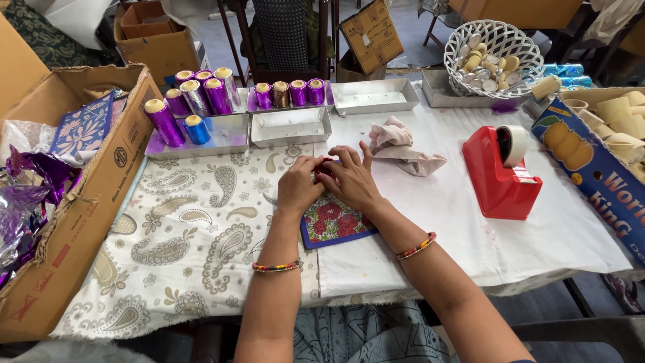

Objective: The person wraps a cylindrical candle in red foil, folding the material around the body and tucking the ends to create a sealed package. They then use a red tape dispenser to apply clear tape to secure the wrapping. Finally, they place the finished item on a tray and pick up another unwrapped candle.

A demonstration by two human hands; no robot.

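Person seated at table (470, 222), white cloth on rt half, paisley cloth (181, 249) on lt half.

Both hands together mid-table, over a floral paper sheet (334, 225), red flowers w/ blue border. Left hand (300, 185): fingers curled in, tips pinching sth small at the sheet's far edge; can't make out what, hidden betw. the hands. Right hand (351, 178): touching the left, thumb and forefinger pinched on the same spot, other fingers raised and fanned. Beaded bangle on each wrist.

Sheet lies flat on the white cloth, near end poking out below the palms, just beside the seam w/ the paisley cloth.

Around:
- Crumpled pinkish rag (402, 149) just beyond rt hand, not touching.
- Red tape dispenser (500, 173) w/ tape roll, well to the right.
- Metal trays at far edge; one empty tray (290, 126) nearest the hands, another tray (195, 138) to its left w/ foil-wrapped rolls (201, 101), purple, silver, one blue, standing upright.
- White woven basket (494, 57) far right, full of small pale pieces.
- Open cardboard box (101, 181) on left w/ purple foil (27, 195) inside.
- Printed box (591, 165) on right edge, cream-coloured rolls in it.
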